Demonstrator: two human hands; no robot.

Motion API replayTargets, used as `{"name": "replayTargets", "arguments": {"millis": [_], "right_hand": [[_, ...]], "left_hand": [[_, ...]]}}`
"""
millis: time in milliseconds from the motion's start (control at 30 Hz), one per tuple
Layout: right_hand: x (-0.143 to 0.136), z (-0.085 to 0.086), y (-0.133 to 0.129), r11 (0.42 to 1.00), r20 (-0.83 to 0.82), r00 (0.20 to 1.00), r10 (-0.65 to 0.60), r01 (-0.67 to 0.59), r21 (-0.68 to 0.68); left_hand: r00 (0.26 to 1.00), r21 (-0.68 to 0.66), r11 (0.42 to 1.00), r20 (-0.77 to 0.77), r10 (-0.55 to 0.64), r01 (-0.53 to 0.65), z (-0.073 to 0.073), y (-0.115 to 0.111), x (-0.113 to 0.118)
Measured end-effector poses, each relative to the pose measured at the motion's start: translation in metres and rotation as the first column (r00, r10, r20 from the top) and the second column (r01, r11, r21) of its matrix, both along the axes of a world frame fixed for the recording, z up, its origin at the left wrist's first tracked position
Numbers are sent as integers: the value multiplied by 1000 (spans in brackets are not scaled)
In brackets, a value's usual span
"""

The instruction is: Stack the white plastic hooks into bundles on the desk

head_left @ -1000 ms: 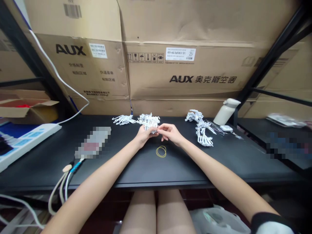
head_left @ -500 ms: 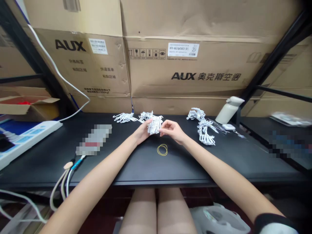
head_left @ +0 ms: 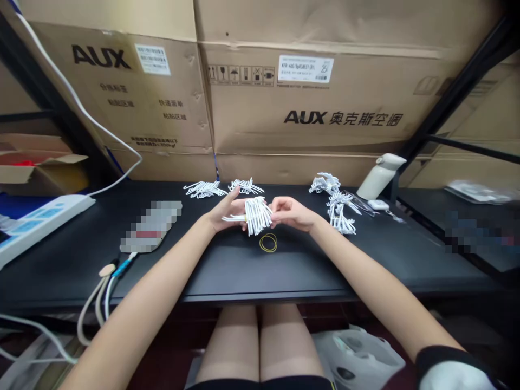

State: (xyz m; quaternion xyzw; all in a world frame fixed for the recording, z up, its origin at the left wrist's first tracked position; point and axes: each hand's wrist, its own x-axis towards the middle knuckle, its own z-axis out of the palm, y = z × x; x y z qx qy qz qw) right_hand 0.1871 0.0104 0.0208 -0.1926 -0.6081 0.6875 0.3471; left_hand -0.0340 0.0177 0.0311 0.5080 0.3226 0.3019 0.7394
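A bundle of white hooks (head_left: 258,215) is held above the black table between my two hands. My left hand (head_left: 228,212) supports it from the left, thumb raised and fingers behind the bundle. With closed fingertips my right hand (head_left: 291,213) pinches the bundle's right edge. Just below lies a yellow rubber band (head_left: 268,243), looped on the table. Behind my left hand are two piles of white hooks, one at the left (head_left: 204,189) and another (head_left: 246,186) beside it. More white hook bundles (head_left: 341,212) lie to the right of my right hand.
On the black table (head_left: 227,276), a cream bottle (head_left: 379,177) and a small white case (head_left: 378,205) stand at the back right. A blurred device (head_left: 152,227) with cables and a white power strip (head_left: 44,222) lie left. Large cardboard boxes (head_left: 247,130) form the back.
My left hand has opened its thumb away and turned, showing more of the bundle, with some hooks sticking out leftward. The view has tilted slightly downward.
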Motion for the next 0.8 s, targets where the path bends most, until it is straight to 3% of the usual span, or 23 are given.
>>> {"name": "replayTargets", "arguments": {"millis": [133,233,367,600,800], "right_hand": [[-3,1,-5,998,77,995,58,-59,14],[-6,0,-6,996,147,987,63,-72,54],[-9,0,-7,993,174,985,6,-26,115],[-16,2,-11,949,99,974,-205,173,265],[-22,-5,-18,764,123,882,-456,317,562]], "left_hand": [[983,75,982,-76,-168,174,0,-5,1],[973,155,967,-138,-184,204,1,-7,3],[976,223,963,-186,-111,152,3,-6,7],[980,306,952,-188,62,-1,0,-4,11],[961,319,921,-86,263,-223,-1,5,11]]}}
